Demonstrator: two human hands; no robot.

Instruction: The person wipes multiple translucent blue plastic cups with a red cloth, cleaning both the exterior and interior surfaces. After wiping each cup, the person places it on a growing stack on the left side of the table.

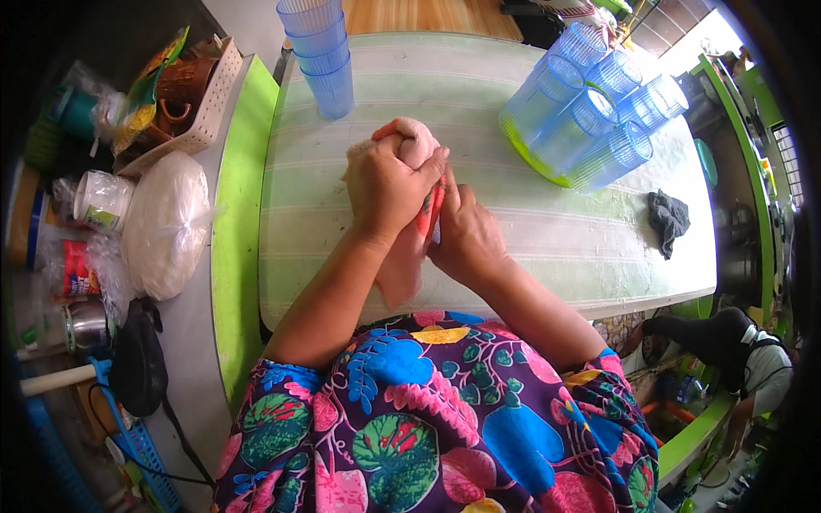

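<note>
My left hand (388, 186) is closed around a pink and red cloth (417, 144), bunched at its top and hanging down between my forearms. My right hand (471, 231) lies against the cloth's right side, its fingers round a blue ribbed cup that is mostly hidden by the cloth and hands. Beyond my left hand stands a stack of blue ribbed plastic cups (330, 83). At the right, several more blue ribbed cups (577, 122) stand together on a lime green tray (529, 157).
A dark crumpled rag (668, 221) lies on the right part of the table (308, 256). Left of it, a ledge holds a filled plastic bag (165, 224), a black pouch (138, 359) and a cream basket (215, 96). A person (766, 365) is at the lower right.
</note>
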